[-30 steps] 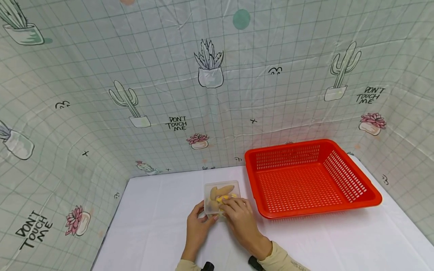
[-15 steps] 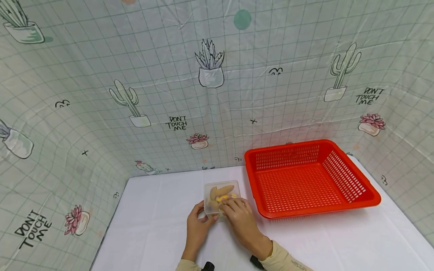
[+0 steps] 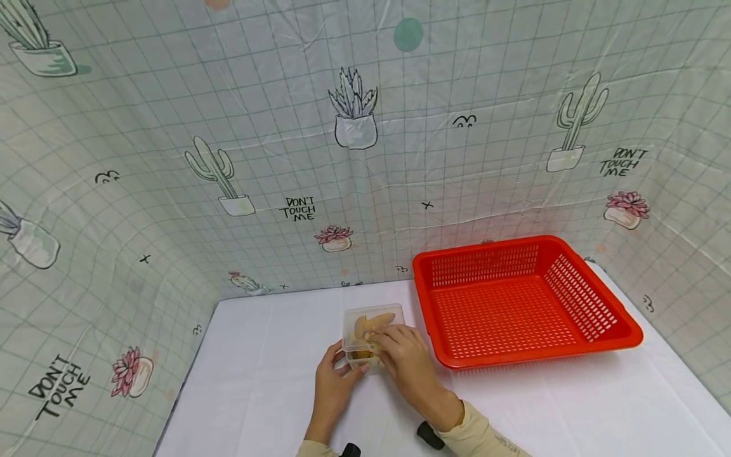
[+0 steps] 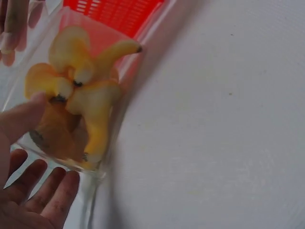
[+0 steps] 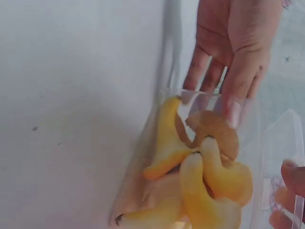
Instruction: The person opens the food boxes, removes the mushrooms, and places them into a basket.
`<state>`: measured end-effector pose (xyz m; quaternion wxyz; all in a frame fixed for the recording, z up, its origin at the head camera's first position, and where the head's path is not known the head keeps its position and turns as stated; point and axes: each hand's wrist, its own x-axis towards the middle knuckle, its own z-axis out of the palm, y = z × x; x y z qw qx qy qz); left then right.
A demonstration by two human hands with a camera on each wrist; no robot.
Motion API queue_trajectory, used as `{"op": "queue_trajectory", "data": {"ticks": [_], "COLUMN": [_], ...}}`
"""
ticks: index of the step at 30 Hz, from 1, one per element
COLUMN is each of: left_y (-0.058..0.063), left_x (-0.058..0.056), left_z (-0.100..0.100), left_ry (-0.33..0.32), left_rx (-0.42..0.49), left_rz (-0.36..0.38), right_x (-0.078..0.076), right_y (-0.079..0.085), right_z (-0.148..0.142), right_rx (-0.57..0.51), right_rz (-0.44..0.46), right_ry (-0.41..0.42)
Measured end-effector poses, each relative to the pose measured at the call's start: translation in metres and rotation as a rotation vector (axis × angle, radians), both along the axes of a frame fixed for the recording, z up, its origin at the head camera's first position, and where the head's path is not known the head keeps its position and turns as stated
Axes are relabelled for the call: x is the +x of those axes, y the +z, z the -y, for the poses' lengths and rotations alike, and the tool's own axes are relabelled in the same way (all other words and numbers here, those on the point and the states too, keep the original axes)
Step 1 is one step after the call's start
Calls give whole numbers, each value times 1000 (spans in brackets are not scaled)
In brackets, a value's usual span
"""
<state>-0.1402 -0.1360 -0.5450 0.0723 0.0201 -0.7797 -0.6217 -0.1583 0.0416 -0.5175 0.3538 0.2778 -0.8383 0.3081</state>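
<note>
- Across the worktop [image 3: 274, 355], in the head view, a clear box [image 3: 355, 362] sits between the left edge and the red basket [image 3: 502, 311], which fills the far right corner. The box holds curved yellow pieces [image 3: 381, 319], seen partly through a clear lid [image 3: 351, 325] that looks tilted up along its side nearest the person. From this angle the box shows no clear long axis. The left hand [image 3: 334, 384] grips its near left corner, fingers along the left side and thumb at the front. The right hand [image 3: 408, 365] reaches in from the right, its fingertips on the lid, so the lid lies just beyond and to the left of that grip. The right hand is the nearer one to the basket.

- From the left wrist, the thumb lies against the box wall and the other fingers fan out below its edge; how firmly they press, I cannot tell. Inside, the pieces lie crossed at differing angles, dark tips showing, with no shared axis.

- From the right wrist, the right hand's thumb and fingers pinch the lid's edge, and the lid stands at an angle beside the box rim; whether the two touch is unclear. Opposite, the left thumb rests on the box wall, its fingers partly hidden behind.
</note>
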Motion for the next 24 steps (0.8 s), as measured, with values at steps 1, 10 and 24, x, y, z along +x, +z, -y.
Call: {"op": "queue_trajectory", "data": {"ticks": [1, 10, 24], "left_y": [1, 18, 30], "left_x": [0, 1, -4], "left_z": [1, -1, 0], "left_ry": [-3, 46, 125], "left_rx": [-9, 48, 122], "left_rz": [4, 67, 150], "right_x": [0, -7, -13], "right_y": [2, 17, 34], "right_z": [0, 2, 8], "right_rx": [-5, -134, -290], "right_rz": [10, 64, 132], "right_ry": [4, -18, -208]}}
